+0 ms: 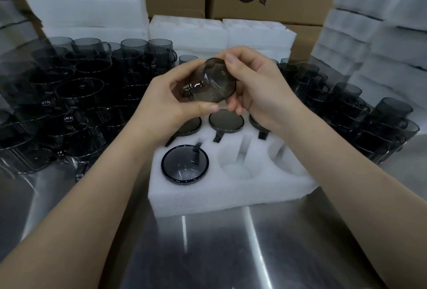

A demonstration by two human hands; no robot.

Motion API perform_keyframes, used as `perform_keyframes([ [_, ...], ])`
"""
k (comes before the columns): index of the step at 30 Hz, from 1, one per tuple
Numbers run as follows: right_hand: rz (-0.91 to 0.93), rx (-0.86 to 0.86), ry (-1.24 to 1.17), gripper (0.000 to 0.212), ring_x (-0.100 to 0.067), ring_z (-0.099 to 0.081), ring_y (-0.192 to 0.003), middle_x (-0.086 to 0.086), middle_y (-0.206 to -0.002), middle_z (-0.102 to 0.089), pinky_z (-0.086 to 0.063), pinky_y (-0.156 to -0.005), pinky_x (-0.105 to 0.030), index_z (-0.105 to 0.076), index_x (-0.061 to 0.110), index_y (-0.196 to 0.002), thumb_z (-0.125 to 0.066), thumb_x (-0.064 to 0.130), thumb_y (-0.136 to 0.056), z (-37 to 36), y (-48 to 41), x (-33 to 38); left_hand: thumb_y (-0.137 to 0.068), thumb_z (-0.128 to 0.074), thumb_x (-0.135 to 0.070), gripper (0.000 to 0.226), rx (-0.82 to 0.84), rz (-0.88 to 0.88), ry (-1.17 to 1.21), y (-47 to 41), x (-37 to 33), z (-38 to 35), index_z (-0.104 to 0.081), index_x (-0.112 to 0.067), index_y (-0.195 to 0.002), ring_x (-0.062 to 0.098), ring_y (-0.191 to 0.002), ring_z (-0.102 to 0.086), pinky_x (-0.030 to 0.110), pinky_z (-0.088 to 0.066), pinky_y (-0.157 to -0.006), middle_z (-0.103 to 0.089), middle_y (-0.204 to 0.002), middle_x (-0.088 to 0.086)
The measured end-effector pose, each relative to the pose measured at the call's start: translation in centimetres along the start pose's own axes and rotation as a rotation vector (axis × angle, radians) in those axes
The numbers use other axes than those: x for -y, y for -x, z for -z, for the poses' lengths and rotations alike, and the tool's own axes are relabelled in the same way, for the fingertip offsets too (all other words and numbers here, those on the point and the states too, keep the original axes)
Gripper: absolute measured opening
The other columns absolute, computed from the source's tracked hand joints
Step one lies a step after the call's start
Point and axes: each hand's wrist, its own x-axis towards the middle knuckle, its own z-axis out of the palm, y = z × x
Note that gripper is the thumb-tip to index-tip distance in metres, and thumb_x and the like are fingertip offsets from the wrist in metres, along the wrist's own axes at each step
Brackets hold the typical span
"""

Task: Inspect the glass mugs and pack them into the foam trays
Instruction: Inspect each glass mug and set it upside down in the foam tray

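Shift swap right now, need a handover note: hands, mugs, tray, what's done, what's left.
Left hand and right hand both grip the held mug, tilted above the foam tray, apparently under inspection.
Done: four packed. The three back-row mugs are partly hidden by the hands; the front-left mug sits in its pocket.
Left: the front-middle pocket and front-right pocket are empty. Loose mugs crowd the table at left and right. Spare trays are stacked at right.
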Motion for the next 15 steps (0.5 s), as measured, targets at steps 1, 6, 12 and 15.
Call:
perform_keyframes([
  [1,-0.039,0.043,-0.076,0.018,-0.014,-0.055,-0.041,-0.004,-0.070,-0.065,-0.042,-0.036,-0.021,-0.061,0.011,-0.104,-0.044,0.011,-0.102,0.2,-0.1,0.1,-0.068,-0.079,-0.002,0.061,-0.015,0.005,0.011,0.0,-0.1,0.0,-0.059,-0.011,-0.125,0.001,-0.102,-0.064,0.015,-0.047,-0.087,-0.067,-0.110,-0.003],
  [6,-0.153,0.245,-0.281,0.036,-0.011,-0.061,-0.060,-0.009,-0.095,-0.063,-0.051,-0.056,-0.020,-0.055,0.009,-0.127,-0.050,-0.001,-0.093,1.2,0.0,0.3,-0.069,-0.074,-0.012,0.052,-0.060,0.054,0.087,0.1,-0.2,0.1,-0.060,-0.009,-0.120,0.005,-0.095,-0.067,0.017,-0.049,-0.082,-0.069,-0.105,0.002],
  [12,-0.139,0.124,-0.048,0.039,-0.013,-0.054,-0.046,-0.004,-0.083,-0.063,-0.043,-0.040,-0.022,-0.059,0.014,-0.105,-0.075,0.012,-0.070,0.6,0.0,0.1,-0.071,-0.079,0.002,0.052,0.001,0.027,-0.040,0.1,0.4,0.3,-0.063,-0.011,-0.119,0.001,-0.095,-0.066,0.015,-0.048,-0.083,-0.070,-0.102,-0.008],
  [15,-0.043,0.004,0.130,0.018,-0.014,-0.051,-0.038,-0.004,-0.079,-0.061,-0.038,-0.033,-0.022,-0.057,0.014,-0.095,-0.072,0.013,-0.084,-0.1,0.1,0.0,-0.070,-0.081,0.001,0.054,0.025,-0.014,-0.111,0.1,0.6,0.3,-0.063,-0.023,-0.115,-0.004,-0.098,-0.064,0.011,-0.046,-0.084,-0.069,-0.101,-0.016],
])
